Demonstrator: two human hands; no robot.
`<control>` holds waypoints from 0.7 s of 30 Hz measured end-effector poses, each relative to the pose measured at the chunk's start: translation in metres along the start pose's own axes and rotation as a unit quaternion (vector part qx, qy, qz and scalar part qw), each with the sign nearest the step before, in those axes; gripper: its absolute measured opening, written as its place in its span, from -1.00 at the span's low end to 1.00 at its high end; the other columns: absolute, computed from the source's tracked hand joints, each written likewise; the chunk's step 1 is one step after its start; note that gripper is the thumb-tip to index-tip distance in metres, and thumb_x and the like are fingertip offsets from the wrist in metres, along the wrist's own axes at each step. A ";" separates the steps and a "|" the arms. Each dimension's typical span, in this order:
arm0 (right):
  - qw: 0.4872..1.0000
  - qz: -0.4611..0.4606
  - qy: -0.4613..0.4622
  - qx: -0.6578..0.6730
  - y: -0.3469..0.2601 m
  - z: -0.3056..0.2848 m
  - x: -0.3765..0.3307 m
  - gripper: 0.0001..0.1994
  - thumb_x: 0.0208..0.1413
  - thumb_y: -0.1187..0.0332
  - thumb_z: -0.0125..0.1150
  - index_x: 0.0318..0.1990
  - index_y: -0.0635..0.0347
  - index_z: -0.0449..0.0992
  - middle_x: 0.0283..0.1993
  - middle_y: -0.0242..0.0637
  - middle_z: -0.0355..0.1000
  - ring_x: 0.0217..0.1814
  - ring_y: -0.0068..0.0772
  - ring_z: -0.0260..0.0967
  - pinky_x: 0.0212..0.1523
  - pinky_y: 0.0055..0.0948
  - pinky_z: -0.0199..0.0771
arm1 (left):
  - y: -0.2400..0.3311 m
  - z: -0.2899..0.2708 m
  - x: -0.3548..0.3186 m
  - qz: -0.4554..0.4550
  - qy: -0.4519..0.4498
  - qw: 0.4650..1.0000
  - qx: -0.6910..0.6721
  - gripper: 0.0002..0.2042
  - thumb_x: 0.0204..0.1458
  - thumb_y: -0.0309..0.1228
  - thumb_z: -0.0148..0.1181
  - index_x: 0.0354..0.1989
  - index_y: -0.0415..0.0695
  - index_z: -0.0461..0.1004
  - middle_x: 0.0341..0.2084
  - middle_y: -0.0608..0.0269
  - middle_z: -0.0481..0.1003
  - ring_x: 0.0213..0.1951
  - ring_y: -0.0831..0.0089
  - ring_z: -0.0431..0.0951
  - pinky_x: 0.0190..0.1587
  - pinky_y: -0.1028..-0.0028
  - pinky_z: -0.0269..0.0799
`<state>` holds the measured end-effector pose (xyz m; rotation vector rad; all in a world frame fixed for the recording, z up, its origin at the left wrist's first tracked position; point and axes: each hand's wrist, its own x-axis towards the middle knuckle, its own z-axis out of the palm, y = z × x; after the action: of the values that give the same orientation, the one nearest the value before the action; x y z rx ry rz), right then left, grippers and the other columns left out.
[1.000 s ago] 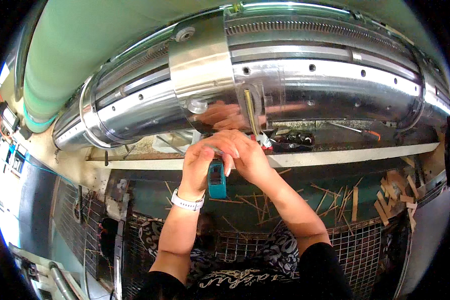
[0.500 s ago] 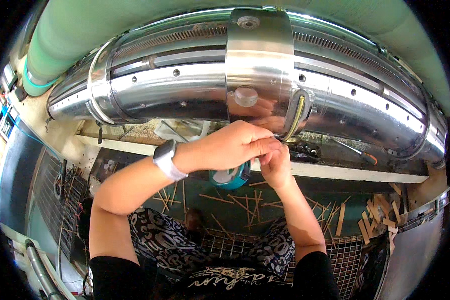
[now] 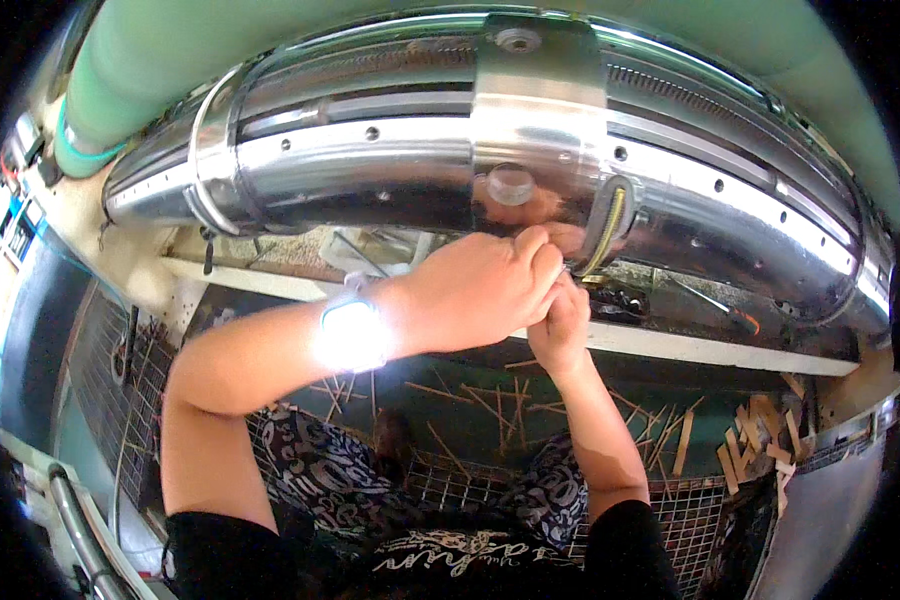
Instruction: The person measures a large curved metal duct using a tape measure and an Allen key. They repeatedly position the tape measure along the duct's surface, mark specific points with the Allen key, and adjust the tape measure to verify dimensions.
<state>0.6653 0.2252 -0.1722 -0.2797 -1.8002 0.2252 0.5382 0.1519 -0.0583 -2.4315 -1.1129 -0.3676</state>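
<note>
Overlapping the left hand [image 3: 485, 290] and the right hand [image 3: 562, 322], with the steel collar [image 3: 540, 110] of the polished cylinder [image 3: 360, 185] just above, bending the fingers but hiding the tips, so leaving it impossible to tell whether clenching or grasping anything. Facing the yellow-striped strip [image 3: 610, 222] just above and right of the grip, with the long axis slanting steeply up and rightward. Placing the right hand nearer to the lower end, leaving contact unclear. Having the orange-handled screwdriver [image 3: 745, 321] lying farther right.
</note>
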 end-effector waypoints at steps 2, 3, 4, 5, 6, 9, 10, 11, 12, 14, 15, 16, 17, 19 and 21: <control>1.000 0.017 0.022 0.002 -0.008 -0.003 0.002 -0.90 -0.14 0.67 0.08 -0.44 0.32 0.36 -0.35 -0.05 0.39 -0.39 -0.04 0.40 -0.44 -0.37 0.37 | -0.004 -0.002 0.002 0.040 -0.030 0.998 0.038 -0.72 0.04 -0.23 0.05 -0.43 -0.24 0.26 -0.51 0.08 0.31 -0.58 0.16 0.46 -0.59 0.33 0.39; 1.000 0.010 0.022 -0.001 -0.011 -0.002 0.005 -0.91 -0.13 0.66 0.08 -0.43 0.33 0.35 -0.29 -0.04 0.40 -0.36 -0.05 0.42 -0.40 -0.38 0.40 | -0.006 0.000 -0.001 0.016 -0.013 1.000 -0.003 -0.71 0.04 -0.23 0.07 -0.41 -0.24 0.26 -0.50 0.08 0.33 -0.58 0.16 0.46 -0.58 0.33 0.39; 1.000 -0.012 0.019 -0.011 -0.007 -0.002 0.005 -0.86 -0.12 0.64 0.09 -0.34 0.31 0.39 -0.27 -0.07 0.41 -0.39 -0.07 0.43 -0.44 -0.35 0.42 | -0.007 0.003 -0.002 -0.001 0.005 0.999 -0.044 -0.71 0.03 -0.23 0.08 -0.39 -0.24 0.27 -0.49 0.09 0.34 -0.57 0.15 0.47 -0.57 0.33 0.39; 0.999 -0.034 0.015 -0.021 -0.005 -0.003 0.006 -0.80 -0.12 0.61 0.09 -0.26 0.29 0.43 -0.25 -0.09 0.42 -0.43 -0.09 0.44 -0.48 -0.33 0.44 | -0.007 0.005 -0.004 -0.019 0.024 0.996 -0.086 -0.71 0.03 -0.23 0.10 -0.38 -0.24 0.27 -0.48 0.09 0.36 -0.56 0.15 0.47 -0.57 0.33 0.39; 0.999 -0.026 0.010 -0.029 -0.006 -0.003 0.008 -0.80 -0.11 0.62 0.09 -0.26 0.28 0.43 -0.24 -0.08 0.42 -0.43 -0.08 0.44 -0.47 -0.34 0.44 | -0.008 0.005 -0.007 -0.057 0.036 0.987 -0.143 -0.71 0.02 -0.23 0.12 -0.35 -0.23 0.27 -0.48 0.11 0.37 -0.56 0.17 0.47 -0.56 0.34 0.38; 0.998 0.054 -0.036 -0.014 -0.017 -0.019 0.020 -0.82 -0.07 0.65 0.08 -0.27 0.27 0.41 -0.22 -0.07 0.43 -0.41 -0.13 0.47 -0.40 -0.41 0.45 | -0.009 0.001 -0.019 -0.188 0.102 0.919 -0.331 -0.77 0.02 -0.32 0.17 -0.29 -0.17 0.30 -0.54 0.20 0.41 -0.59 0.40 0.42 -0.52 0.44 0.31; 0.998 0.059 -0.014 0.033 -0.021 -0.019 0.020 -0.82 -0.04 0.67 0.08 -0.26 0.27 0.40 -0.23 -0.09 0.43 -0.41 -0.20 0.48 -0.39 -0.43 0.46 | -0.009 0.008 -0.032 -0.217 0.136 0.903 -0.344 -0.82 0.04 -0.35 0.14 -0.35 -0.19 0.32 -0.58 0.23 0.40 -0.59 0.47 0.39 -0.52 0.48 0.29; 0.995 0.067 0.009 0.078 -0.023 -0.020 0.020 -0.82 -0.02 0.69 0.07 -0.25 0.27 0.39 -0.23 -0.11 0.43 -0.41 -0.26 0.49 -0.38 -0.46 0.46 | -0.009 0.016 -0.045 -0.245 0.170 0.885 -0.359 -0.84 0.06 -0.38 0.12 -0.40 -0.20 0.33 -0.62 0.26 0.39 -0.59 0.55 0.36 -0.52 0.52 0.26; 0.994 0.062 0.007 0.090 -0.024 -0.021 0.022 -0.82 -0.01 0.69 0.06 -0.25 0.28 0.38 -0.23 -0.12 0.43 -0.40 -0.29 0.49 -0.38 -0.47 0.47 | -0.007 0.026 -0.057 -0.271 0.166 0.864 -0.390 -0.85 0.07 -0.40 0.10 -0.43 -0.20 0.33 -0.64 0.27 0.39 -0.59 0.57 0.36 -0.53 0.53 0.25; 0.992 0.053 -0.002 0.118 -0.024 -0.019 0.025 -0.81 0.00 0.71 0.05 -0.23 0.28 0.38 -0.24 -0.16 0.43 -0.40 -0.36 0.49 -0.38 -0.49 0.48 | 0.002 0.049 -0.083 -0.325 0.159 0.816 -0.451 -0.83 0.09 -0.43 0.07 -0.49 -0.22 0.34 -0.69 0.28 0.39 -0.59 0.61 0.35 -0.54 0.54 0.23; 0.991 0.060 -0.013 0.118 -0.023 -0.016 0.026 -0.81 0.00 0.71 0.05 -0.23 0.28 0.38 -0.25 -0.16 0.43 -0.40 -0.36 0.49 -0.38 -0.49 0.48 | 0.007 0.059 -0.091 -0.352 0.142 0.798 -0.468 -0.78 0.09 -0.40 0.09 -0.56 -0.22 0.35 -0.72 0.29 0.40 -0.62 0.60 0.34 -0.55 0.54 0.23; 0.991 0.066 -0.027 0.112 -0.021 -0.015 0.027 -0.81 0.01 0.71 0.06 -0.23 0.28 0.38 -0.25 -0.16 0.42 -0.40 -0.36 0.49 -0.38 -0.49 0.48 | 0.011 0.079 -0.098 -0.347 0.132 0.790 -0.487 -0.75 0.09 -0.38 0.10 -0.59 -0.22 0.36 -0.73 0.30 0.40 -0.63 0.60 0.33 -0.55 0.54 0.22; 0.990 0.072 -0.041 0.111 -0.019 -0.011 0.028 -0.82 0.01 0.71 0.06 -0.23 0.28 0.38 -0.26 -0.16 0.42 -0.40 -0.35 0.49 -0.38 -0.50 0.48 | 0.014 0.093 -0.103 -0.345 0.121 0.783 -0.503 -0.73 0.08 -0.37 0.11 -0.62 -0.22 0.37 -0.74 0.31 0.40 -0.64 0.60 0.33 -0.56 0.54 0.22; 0.992 0.072 -0.061 0.086 -0.014 -0.005 0.025 -0.82 -0.01 0.70 0.08 -0.24 0.28 0.38 -0.26 -0.17 0.42 -0.38 -0.34 0.49 -0.38 -0.50 0.49 | 0.022 0.109 -0.110 -0.367 0.079 0.761 -0.530 -0.71 0.08 -0.36 0.12 -0.65 -0.22 0.37 -0.73 0.32 0.41 -0.64 0.61 0.33 -0.56 0.54 0.22; 0.995 0.042 -0.075 0.052 -0.008 -0.001 0.024 -0.81 -0.02 0.71 0.09 -0.25 0.28 0.38 -0.25 -0.17 0.42 -0.36 -0.33 0.49 -0.37 -0.50 0.49 | 0.020 0.119 -0.114 -0.371 0.052 0.751 -0.544 -0.70 0.12 -0.36 0.06 -0.62 -0.24 0.37 -0.71 0.30 0.41 -0.62 0.62 0.34 -0.54 0.54 0.25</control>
<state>0.6606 0.2247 -0.1478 -0.2701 -1.9192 0.4073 0.4873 0.1243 -0.2140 -2.5447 -2.2242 -1.8200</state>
